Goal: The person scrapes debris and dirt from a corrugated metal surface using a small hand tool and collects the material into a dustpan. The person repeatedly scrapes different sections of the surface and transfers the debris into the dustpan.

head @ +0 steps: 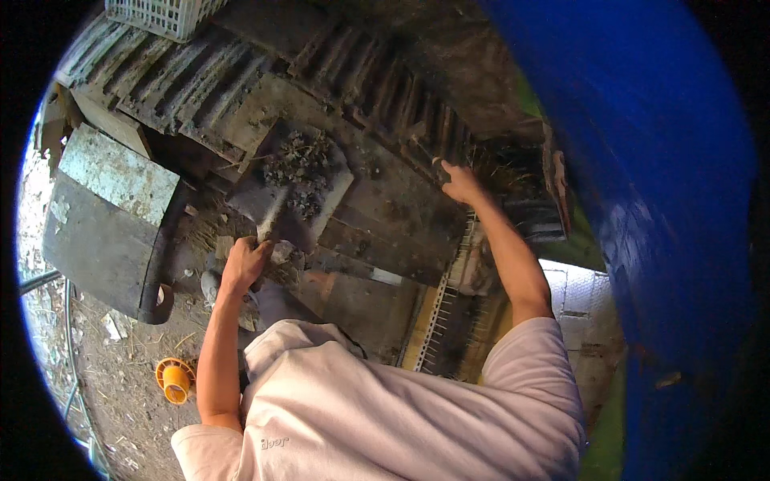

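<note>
My left hand (245, 261) is closed around the handle of a dustpan-like shovel (338, 195). Its wide, flat pan carries a heap of dark, crumbly litter (301, 162) with bits of straw, and rests over worn boards. Out to the right, my right hand (462, 182) is half curled with a fingertip pointing toward the ribbed panels. A thin, pale-tipped thing shows at that fingertip, but shadow hides whether the hand grips it. Straw-like bristles or stalks (505, 174) lie just beyond this hand.
Dirty corrugated sheets (180, 84) run across the back, with a white plastic crate (162, 18) on top. A curved grey panel (102, 228) stands at left. An orange poultry feeder (175, 382) sits on the littered ground. A spiked strip (436, 318) and blue tarpaulin (656, 180) are at right.
</note>
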